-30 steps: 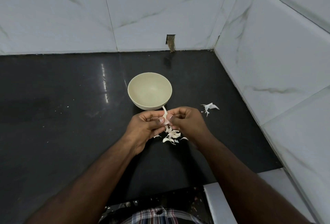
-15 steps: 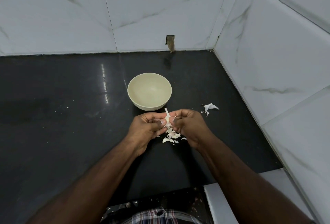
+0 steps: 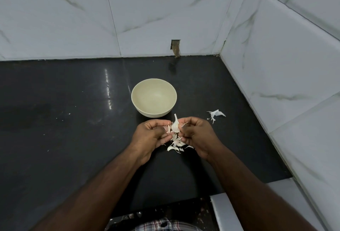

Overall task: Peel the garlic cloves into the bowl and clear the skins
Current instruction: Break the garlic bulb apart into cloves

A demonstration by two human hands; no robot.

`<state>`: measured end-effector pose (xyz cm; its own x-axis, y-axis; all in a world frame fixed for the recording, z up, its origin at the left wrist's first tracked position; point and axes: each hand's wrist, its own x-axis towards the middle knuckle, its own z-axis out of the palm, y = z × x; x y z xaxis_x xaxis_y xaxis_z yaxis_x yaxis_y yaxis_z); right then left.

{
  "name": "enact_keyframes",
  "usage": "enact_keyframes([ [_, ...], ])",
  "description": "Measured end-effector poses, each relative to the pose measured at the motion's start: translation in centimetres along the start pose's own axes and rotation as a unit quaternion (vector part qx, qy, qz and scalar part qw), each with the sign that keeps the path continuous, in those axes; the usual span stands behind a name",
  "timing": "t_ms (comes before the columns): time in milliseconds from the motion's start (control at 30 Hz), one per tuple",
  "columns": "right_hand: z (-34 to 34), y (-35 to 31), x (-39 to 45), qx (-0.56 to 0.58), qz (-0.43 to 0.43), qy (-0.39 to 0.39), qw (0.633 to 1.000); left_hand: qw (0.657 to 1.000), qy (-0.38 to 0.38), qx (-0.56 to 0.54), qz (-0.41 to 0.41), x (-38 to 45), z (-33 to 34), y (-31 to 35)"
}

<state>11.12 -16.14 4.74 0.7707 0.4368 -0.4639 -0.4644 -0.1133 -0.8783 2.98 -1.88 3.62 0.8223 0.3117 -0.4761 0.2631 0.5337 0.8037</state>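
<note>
Near the middle of the frame, two hands meet over the black table (image 3: 73, 138). The left hand (image 3: 153, 135) and the right hand (image 3: 196, 134) both curl their fingers around one garlic clove (image 3: 175, 126). The clove sits right between the two grips, pinched from both sides, and its thin pointed tip sticks up above the fingers. Just below the hands, a little pile of skins (image 3: 175, 145) lies on the table. The cream bowl (image 3: 154, 97) stands just above the hands. Another scrap of skin (image 3: 215, 114) lies alone to the right, near the white tiled wall (image 3: 285, 65).
</note>
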Motion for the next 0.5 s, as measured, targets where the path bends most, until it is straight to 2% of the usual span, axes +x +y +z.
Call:
enact_keyframes([
  [200, -0.01, 0.0, -0.13, -0.01, 0.015, -0.035, 0.999, 1.0, -0.012, 0.013, 0.002, 0.19, 0.07, -0.25],
  [300, -0.03, 0.1, 0.06, -0.036, -0.001, -0.018, 0.999, 0.999, -0.013, 0.035, 0.013, 0.31, 0.19, -0.39],
  [500, -0.32, 0.2, 0.11, -0.047, -0.014, -0.004, 0.999, 0.98, 0.019, 0.181, 0.082, 0.31, 0.23, -0.97],
])
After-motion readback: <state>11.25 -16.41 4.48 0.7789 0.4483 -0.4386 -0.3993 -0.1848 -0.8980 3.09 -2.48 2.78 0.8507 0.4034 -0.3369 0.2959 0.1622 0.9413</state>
